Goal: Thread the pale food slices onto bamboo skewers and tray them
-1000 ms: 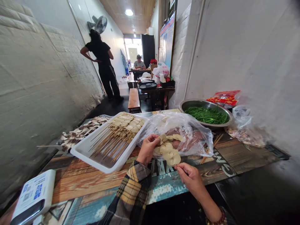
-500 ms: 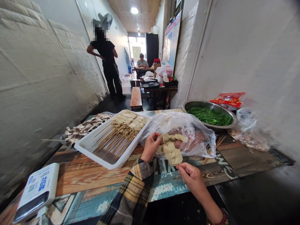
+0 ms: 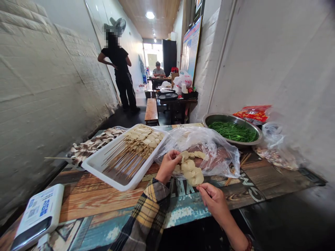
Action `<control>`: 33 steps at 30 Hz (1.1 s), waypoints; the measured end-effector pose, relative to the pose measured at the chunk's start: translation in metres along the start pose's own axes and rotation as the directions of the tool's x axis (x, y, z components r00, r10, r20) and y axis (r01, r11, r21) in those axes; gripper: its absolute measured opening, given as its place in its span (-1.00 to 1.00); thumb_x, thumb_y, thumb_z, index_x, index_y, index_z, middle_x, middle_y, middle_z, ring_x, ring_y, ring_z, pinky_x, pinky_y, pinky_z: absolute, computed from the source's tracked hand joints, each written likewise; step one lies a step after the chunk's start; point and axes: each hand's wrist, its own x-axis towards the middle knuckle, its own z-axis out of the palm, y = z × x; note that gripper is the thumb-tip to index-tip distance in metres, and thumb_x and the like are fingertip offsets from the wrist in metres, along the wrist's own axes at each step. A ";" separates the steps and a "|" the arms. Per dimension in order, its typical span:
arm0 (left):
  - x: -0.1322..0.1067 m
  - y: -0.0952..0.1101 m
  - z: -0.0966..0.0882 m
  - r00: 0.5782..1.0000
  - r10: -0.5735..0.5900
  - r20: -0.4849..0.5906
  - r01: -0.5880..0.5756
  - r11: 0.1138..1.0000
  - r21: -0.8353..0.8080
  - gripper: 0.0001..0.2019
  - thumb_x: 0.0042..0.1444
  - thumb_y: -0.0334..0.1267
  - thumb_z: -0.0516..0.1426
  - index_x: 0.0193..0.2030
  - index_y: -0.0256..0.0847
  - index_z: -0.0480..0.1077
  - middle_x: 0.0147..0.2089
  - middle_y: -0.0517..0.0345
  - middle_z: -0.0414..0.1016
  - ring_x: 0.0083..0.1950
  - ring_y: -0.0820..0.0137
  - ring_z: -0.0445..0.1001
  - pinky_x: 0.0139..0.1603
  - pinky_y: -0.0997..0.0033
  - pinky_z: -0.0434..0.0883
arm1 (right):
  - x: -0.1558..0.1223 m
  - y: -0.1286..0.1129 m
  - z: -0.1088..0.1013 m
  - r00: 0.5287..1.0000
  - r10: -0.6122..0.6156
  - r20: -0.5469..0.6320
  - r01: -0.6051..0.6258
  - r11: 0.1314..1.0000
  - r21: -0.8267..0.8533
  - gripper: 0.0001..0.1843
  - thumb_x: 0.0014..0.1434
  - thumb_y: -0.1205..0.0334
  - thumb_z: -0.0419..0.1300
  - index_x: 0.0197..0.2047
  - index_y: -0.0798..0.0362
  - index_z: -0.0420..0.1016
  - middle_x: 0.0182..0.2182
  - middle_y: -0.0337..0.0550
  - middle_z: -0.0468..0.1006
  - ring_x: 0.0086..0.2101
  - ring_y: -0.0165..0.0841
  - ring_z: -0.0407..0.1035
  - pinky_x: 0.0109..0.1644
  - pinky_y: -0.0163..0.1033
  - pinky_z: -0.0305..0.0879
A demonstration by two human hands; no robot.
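Over the front of the table, my right hand (image 3: 215,200) is closed in a pinch at the lower end of a skewer of pale round slices (image 3: 193,172); little of the stick shows. My left hand (image 3: 169,166) pinches a pale slice at the upper end of the row, its fingertips partly covering it. More pale slices (image 3: 200,155) lie just beyond, against a clear plastic bag (image 3: 225,157) with something reddish-brown inside. Left of my hands, a white tray (image 3: 90,164) holds several finished skewers (image 3: 146,136) of the same slices, sticks pointing toward me.
Mushroom skewers (image 3: 96,143) lie left of the tray. A metal bowl of green chives (image 3: 231,130) stands back right, beside plastic bags (image 3: 274,136). Loose sticks (image 3: 240,164) lie right of the clear bag. A white device (image 3: 39,212) sits front left. A person (image 3: 121,73) stands farther back.
The view has shifted slightly. Both hands keep their grip on the skewer and slice, with hardly any movement between them.
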 end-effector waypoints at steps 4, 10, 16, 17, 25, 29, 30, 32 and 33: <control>0.000 0.001 -0.001 0.999 -0.039 -0.024 0.037 0.997 -0.071 -0.68 -0.21 -0.14 0.35 -0.41 -0.28 0.39 -0.52 0.23 0.40 -0.52 0.52 0.33 -0.46 0.52 0.28 | -0.001 -0.001 0.000 1.000 -0.027 -0.004 0.027 1.000 -0.007 -0.54 0.21 -0.12 0.10 -0.42 0.12 0.51 -0.70 -0.33 0.24 -0.67 -0.47 0.12 -0.57 -0.37 0.08; -0.002 0.002 0.001 0.995 -0.097 -0.028 0.090 0.976 -0.198 -0.67 -0.26 -0.16 0.37 -0.41 -0.28 0.40 -0.50 0.22 0.43 -0.52 0.53 0.35 -0.45 0.51 0.29 | -0.002 -0.003 -0.002 0.999 -0.052 0.000 0.052 0.998 -0.048 -0.52 0.20 -0.13 0.10 -0.40 0.13 0.54 -0.70 -0.32 0.26 -0.67 -0.46 0.14 -0.58 -0.37 0.10; -0.003 -0.001 0.002 0.990 -0.140 -0.033 0.128 0.962 -0.240 -0.70 -0.24 -0.17 0.36 -0.42 -0.29 0.41 -0.49 0.20 0.44 -0.51 0.51 0.37 -0.44 0.48 0.31 | -0.003 0.005 -0.004 1.000 -0.025 0.017 0.026 0.996 -0.086 -0.54 0.22 -0.11 0.10 -0.35 0.13 0.56 -0.69 -0.31 0.28 -0.66 -0.45 0.18 -0.56 -0.36 0.11; -0.003 -0.001 0.002 0.989 -0.144 -0.035 0.131 0.962 -0.241 -0.70 -0.24 -0.18 0.36 -0.42 -0.29 0.41 -0.49 0.21 0.44 -0.51 0.51 0.37 -0.44 0.48 0.30 | -0.004 0.007 -0.004 0.999 -0.027 0.019 0.029 0.996 -0.088 -0.55 0.22 -0.10 0.10 -0.34 0.13 0.56 -0.69 -0.30 0.29 -0.66 -0.45 0.18 -0.55 -0.36 0.12; -0.005 0.000 0.003 0.988 -0.150 -0.035 0.138 0.963 -0.232 -0.73 -0.26 -0.21 0.35 -0.46 -0.28 0.40 -0.53 0.24 0.41 -0.54 0.53 0.33 -0.47 0.50 0.26 | -0.003 0.013 -0.004 0.998 -0.053 0.022 0.054 0.996 -0.074 -0.60 0.23 -0.03 0.11 -0.34 0.14 0.56 -0.69 -0.30 0.31 -0.66 -0.45 0.20 -0.55 -0.36 0.12; -0.005 -0.001 0.002 0.987 -0.161 -0.016 0.154 0.965 -0.214 -0.74 -0.26 -0.22 0.35 -0.46 -0.28 0.40 -0.54 0.25 0.40 -0.54 0.54 0.31 -0.48 0.51 0.24 | -0.003 0.010 -0.004 0.998 -0.061 0.025 0.063 0.994 -0.087 -0.61 0.23 -0.02 0.11 -0.34 0.14 0.57 -0.70 -0.30 0.31 -0.66 -0.45 0.20 -0.54 -0.36 0.14; -0.005 -0.002 0.002 0.987 -0.161 -0.012 0.155 0.966 -0.208 -0.74 -0.25 -0.22 0.35 -0.46 -0.28 0.40 -0.54 0.25 0.40 -0.54 0.55 0.30 -0.49 0.52 0.23 | -0.003 0.010 -0.004 0.998 -0.061 0.022 0.062 0.994 -0.086 -0.60 0.23 -0.03 0.12 -0.34 0.14 0.57 -0.70 -0.30 0.31 -0.66 -0.45 0.20 -0.55 -0.36 0.13; -0.005 -0.003 0.001 0.989 -0.149 -0.009 0.145 0.970 -0.196 -0.75 -0.24 -0.22 0.34 -0.46 -0.28 0.41 -0.54 0.24 0.40 -0.54 0.55 0.30 -0.49 0.52 0.22 | -0.002 0.009 -0.004 0.998 -0.057 0.018 0.058 0.995 -0.080 -0.60 0.22 -0.03 0.12 -0.34 0.14 0.56 -0.70 -0.31 0.30 -0.67 -0.45 0.19 -0.56 -0.37 0.13; -0.005 -0.003 0.002 0.990 -0.138 -0.011 0.133 0.972 -0.193 -0.75 -0.24 -0.22 0.34 -0.46 -0.28 0.41 -0.53 0.23 0.41 -0.53 0.54 0.31 -0.48 0.52 0.23 | -0.002 0.009 -0.004 0.998 -0.054 0.019 0.055 0.996 -0.076 -0.59 0.22 -0.04 0.11 -0.34 0.14 0.56 -0.70 -0.31 0.30 -0.67 -0.46 0.19 -0.56 -0.37 0.12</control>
